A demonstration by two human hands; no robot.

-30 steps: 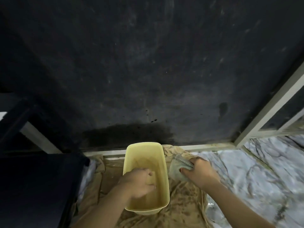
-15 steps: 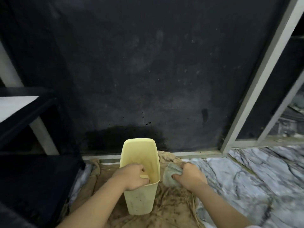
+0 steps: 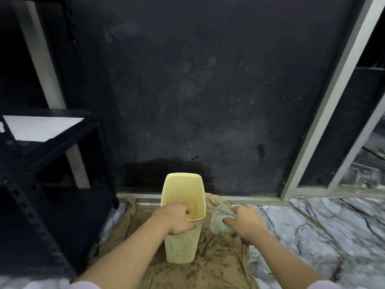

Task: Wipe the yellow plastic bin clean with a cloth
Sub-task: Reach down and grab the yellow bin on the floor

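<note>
The left hand (image 3: 174, 219) grips the near rim of the upright yellow bin (image 3: 183, 207), fingers curled inside, while the right hand (image 3: 245, 223) clutches a bunched grey cloth (image 3: 219, 221) just beside it.

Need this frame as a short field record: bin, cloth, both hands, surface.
bin: yellow, upright on the sheet, mouth open toward the camera, dark specks on its front wall
left hand: grips the bin's near rim, fingers inside, thumb outside
right hand: holds the cloth, right of the bin
cloth: grey, bunched, beside the bin, not touching it
surface: brown stained sheet over a marble floor
backdrop: dark wall; black shelf at left
</note>
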